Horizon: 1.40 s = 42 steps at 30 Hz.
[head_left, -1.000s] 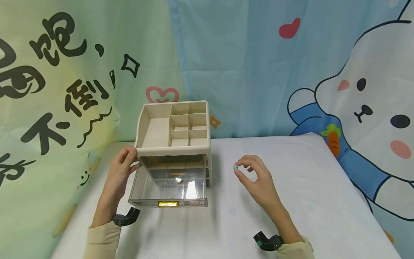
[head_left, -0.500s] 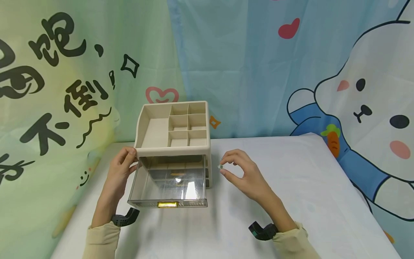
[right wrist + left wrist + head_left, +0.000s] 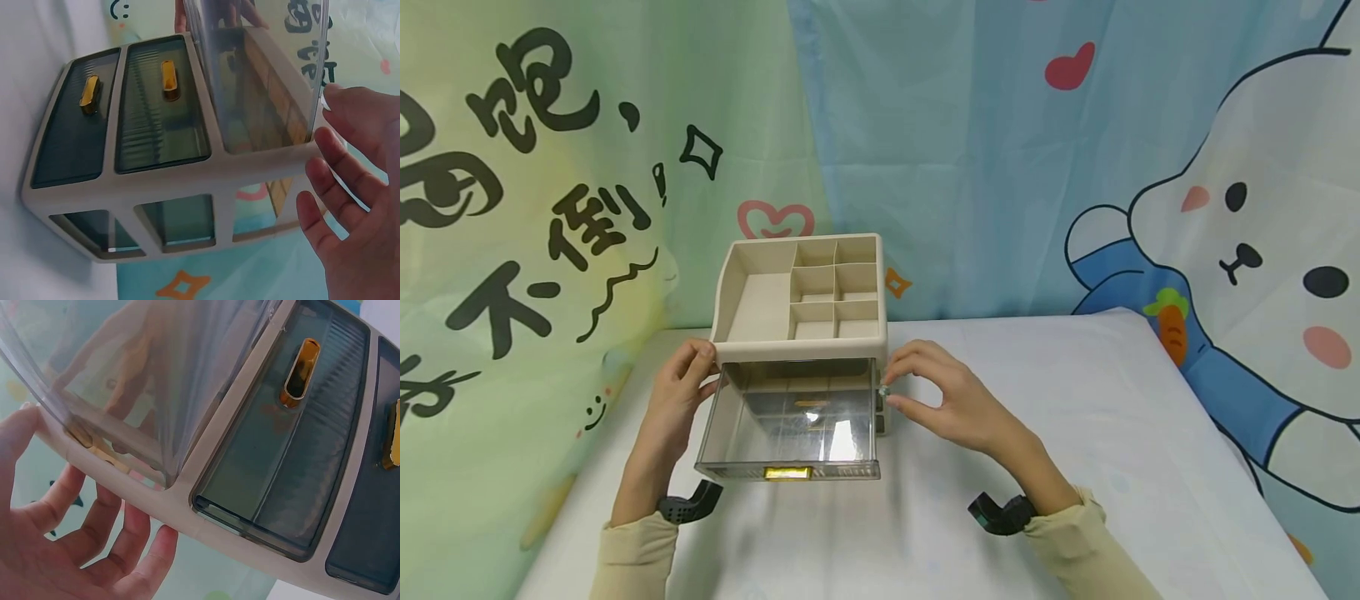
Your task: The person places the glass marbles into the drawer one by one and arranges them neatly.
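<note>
A cream desktop drawer organizer [image 3: 797, 350] stands on the table with its clear top drawer [image 3: 745, 470] pulled out. My left hand [image 3: 679, 392] rests against the organizer's left side, its fingertips along the frame in the left wrist view. Between the thumb and index finger of my right hand [image 3: 951, 404] I pinch a small, shiny, pale roundish piece [image 3: 883, 391], just at the right side of the organizer. In the right wrist view the right fingers [image 3: 340, 165] overlap the organizer's frame, and the pinched piece is hidden.
Divided compartments [image 3: 814, 285] form the organizer's top. Two lower dark drawers [image 3: 164, 128] with gold handles are closed. A white cloth [image 3: 1120, 450] covers the table, and a printed curtain [image 3: 925, 167] hangs behind it.
My right hand has moved left with the small shiny piece, from apart on the right up to the organizer's right side. The left hand and the organizer stay put.
</note>
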Motion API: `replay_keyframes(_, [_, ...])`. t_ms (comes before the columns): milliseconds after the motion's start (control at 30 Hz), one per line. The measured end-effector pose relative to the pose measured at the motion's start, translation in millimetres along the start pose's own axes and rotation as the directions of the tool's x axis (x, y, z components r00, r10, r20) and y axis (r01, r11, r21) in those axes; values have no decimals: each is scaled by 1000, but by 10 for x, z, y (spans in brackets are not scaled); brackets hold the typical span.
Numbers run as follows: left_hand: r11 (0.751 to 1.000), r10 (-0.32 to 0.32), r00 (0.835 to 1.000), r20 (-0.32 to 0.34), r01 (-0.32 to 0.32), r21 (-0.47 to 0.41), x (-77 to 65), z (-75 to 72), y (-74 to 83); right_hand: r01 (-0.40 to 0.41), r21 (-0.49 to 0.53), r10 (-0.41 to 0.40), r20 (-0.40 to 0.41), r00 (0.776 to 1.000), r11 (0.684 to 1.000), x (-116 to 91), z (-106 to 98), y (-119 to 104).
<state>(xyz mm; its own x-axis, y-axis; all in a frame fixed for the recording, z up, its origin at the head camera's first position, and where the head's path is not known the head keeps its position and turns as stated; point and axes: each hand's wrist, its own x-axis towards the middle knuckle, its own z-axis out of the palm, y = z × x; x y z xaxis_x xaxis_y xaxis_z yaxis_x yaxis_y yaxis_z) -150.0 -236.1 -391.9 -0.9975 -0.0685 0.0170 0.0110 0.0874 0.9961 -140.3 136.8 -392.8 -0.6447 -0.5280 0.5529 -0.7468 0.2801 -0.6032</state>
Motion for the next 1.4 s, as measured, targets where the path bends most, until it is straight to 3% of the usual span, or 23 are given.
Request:
replay_keyframes(300, [1000,15,1000,3,-15,-13,0,0,-7,43,36,-47,109,993,998,171,-33,-64])
replay_keyframes(667, [1000,19,1000,4,-19,-22,-5,-8,2,96,27,-99,161,982,995,291,-74,-190])
replay_keyframes(1167, [1000,-10,1000,2,10,18,-5,-9,-4,174,37,-177,312,933,984,538,35,-297])
replay_keyframes(1400, [1000,-8,1000,0,8,9,-5,2,4,145,5,-137,375,917,989,610,88,-282])
